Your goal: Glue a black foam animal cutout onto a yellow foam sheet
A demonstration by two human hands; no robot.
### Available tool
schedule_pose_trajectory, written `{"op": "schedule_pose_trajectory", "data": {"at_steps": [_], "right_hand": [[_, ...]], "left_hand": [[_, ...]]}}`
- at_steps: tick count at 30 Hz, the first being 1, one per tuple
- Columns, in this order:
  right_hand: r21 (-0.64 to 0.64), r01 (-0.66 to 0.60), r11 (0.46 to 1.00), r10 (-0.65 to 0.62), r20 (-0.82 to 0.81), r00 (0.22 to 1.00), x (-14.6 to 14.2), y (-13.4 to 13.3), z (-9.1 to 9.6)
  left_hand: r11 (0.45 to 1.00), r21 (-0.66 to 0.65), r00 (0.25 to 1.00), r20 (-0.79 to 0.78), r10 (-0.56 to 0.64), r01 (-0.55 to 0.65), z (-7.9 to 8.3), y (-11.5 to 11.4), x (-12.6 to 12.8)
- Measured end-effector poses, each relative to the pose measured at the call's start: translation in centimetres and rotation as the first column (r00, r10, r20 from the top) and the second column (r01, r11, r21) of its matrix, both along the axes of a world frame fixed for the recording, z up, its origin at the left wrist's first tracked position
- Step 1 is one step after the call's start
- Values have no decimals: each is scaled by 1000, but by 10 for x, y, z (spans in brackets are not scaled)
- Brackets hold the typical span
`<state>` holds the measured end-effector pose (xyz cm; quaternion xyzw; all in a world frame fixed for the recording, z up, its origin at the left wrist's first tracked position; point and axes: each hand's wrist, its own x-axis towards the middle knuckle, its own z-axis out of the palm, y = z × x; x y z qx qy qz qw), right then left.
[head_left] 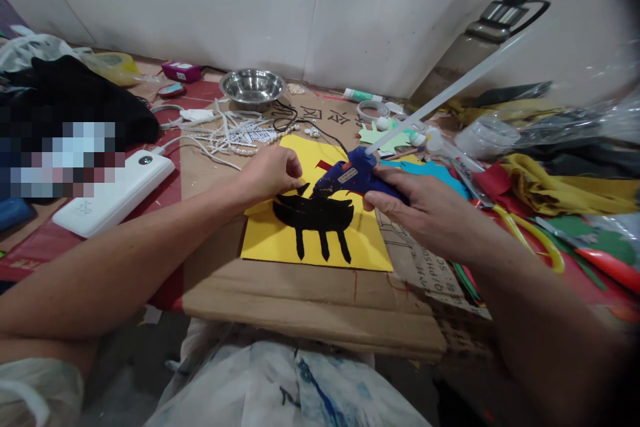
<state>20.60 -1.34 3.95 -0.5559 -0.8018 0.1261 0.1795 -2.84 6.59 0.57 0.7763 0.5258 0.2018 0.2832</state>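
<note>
A yellow felt sheet (370,247) lies on a brown cardboard sheet (300,300) in front of me. On it sit black felt cut-outs (315,217) with three legs hanging down. My right hand (425,210) is wrapped round a blue hot glue gun (350,177), its nozzle pointing at the black felt, a clear glue stick (450,90) jutting out behind. My left hand (273,173) pinches a small black felt piece (301,188) at the upper left of the cut-outs.
A white power bank (115,193) lies at left, with white strips (235,133) and a steel bowl (253,85) behind. Coloured felt scraps (560,190), yellow-handled scissors (537,237) and a tape roll (373,110) crowd the right. A grey flask (480,47) leans on the wall.
</note>
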Motion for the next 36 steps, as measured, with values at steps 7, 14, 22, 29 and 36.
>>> {"op": "schedule_pose_trajectory", "data": {"at_steps": [7,14,22,29,36], "right_hand": [[11,18,1000,-18,3,1000,0,0,2],[4,-6,1000,6,-3,1000,0,0,2],[12,26,1000,-27,13,1000,1,0,4],[-4,33,999,-34,-26,999,1,1,1],[-164,41,986,-77,-219,973,6,5,9]], "left_hand": [[1000,-9,1000,-1,10,-10,-1,0,0],[1000,9,1000,-6,6,-6,0,-1,0],[1000,-9,1000,20,15,-15,-1,-1,0],[999,-23,999,-25,27,-27,2,-2,1],[998,-53,999,23,30,-29,5,-2,1]]}}
